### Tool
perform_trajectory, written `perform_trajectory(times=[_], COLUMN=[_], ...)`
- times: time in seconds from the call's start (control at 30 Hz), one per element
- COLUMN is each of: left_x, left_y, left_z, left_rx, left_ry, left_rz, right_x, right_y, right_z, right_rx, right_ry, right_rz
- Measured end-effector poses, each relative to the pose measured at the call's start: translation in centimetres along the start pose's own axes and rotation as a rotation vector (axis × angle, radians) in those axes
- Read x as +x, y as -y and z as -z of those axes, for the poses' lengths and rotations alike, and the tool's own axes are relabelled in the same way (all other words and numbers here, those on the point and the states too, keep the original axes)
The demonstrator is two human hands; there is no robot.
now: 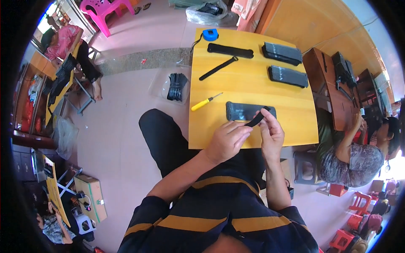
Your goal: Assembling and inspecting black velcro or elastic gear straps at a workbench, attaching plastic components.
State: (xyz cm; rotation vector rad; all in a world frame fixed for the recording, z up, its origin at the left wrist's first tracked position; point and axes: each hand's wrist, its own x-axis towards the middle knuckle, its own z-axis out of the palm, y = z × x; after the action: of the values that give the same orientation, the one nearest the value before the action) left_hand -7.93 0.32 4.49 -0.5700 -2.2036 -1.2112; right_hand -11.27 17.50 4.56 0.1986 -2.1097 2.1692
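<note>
At the near edge of the yellow table (253,88), we hold a black strap (256,119).
Our left hand (228,141) and right hand (271,134) pinch the strap between closed fingers, just above a dark pad (242,111); a yellow screwdriver (205,102) lies nearby.

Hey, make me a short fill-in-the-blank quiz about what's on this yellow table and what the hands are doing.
1. Both hands, left hand and right hand, hold a black ____.
2. The screwdriver has a ____ handle.
3. The tape measure at the table's far edge is ____.

Missing words: strap; yellow; blue
</note>
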Motion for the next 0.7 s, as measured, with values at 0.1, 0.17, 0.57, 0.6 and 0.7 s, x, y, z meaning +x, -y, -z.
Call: perform_trajectory(times=[0.1,0.17,0.57,0.6,0.7], left_x=[-0.8,-1.5,-2.8,-3.2,-3.6], left_y=[-1.5,-2.2,-0.6,-0.6,0.2], left_z=[1.0,1.3,2.3,2.2,2.1], left_rx=[-0.109,-0.167,-0.162,-0.295,-0.442], left_ry=[-0.041,-0.006,-0.045,-0.035,-0.022], left_rz=[0.095,0.165,0.329,0.542,0.828], right_x=[-0.9,-1.1,-1.9,-1.9,-1.1], right_y=[1.3,1.4,2.3,1.9,1.6], right_z=[1.2,1.2,2.4,3.0,4.3], right_rx=[-0.461,-0.554,-0.996,-0.953,-0.953], right_ry=[0.066,0.050,0.276,0.369,0.415], right_rz=[0.240,0.343,0.460,0.357,0.332])
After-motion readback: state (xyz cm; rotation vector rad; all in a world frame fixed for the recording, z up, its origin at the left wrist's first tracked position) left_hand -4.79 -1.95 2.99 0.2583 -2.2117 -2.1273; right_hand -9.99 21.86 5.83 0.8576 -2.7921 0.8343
